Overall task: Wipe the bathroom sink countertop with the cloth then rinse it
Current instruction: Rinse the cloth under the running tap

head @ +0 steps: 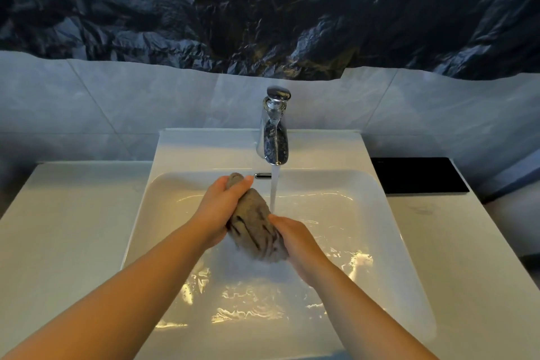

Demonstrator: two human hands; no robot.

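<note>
A wet grey-brown cloth (253, 222), bunched into a roll, hangs over the white sink basin (365, 184). My left hand (217, 210) grips its upper end and my right hand (295, 240) grips its lower end. The chrome tap (274, 128) stands at the back of the basin. A stream of water (273, 193) runs from it and falls just right of the cloth's upper part. Water pools in the basin under my hands. The white countertop (67, 228) spreads out on both sides of the basin.
A flat black rectangular object (420, 174) lies on the countertop at the back right. Grey wall tiles (117, 102) rise behind the sink, with dark crinkled plastic sheeting (263, 9) above them. A chrome overflow slot (262, 175) sits in the basin's back wall.
</note>
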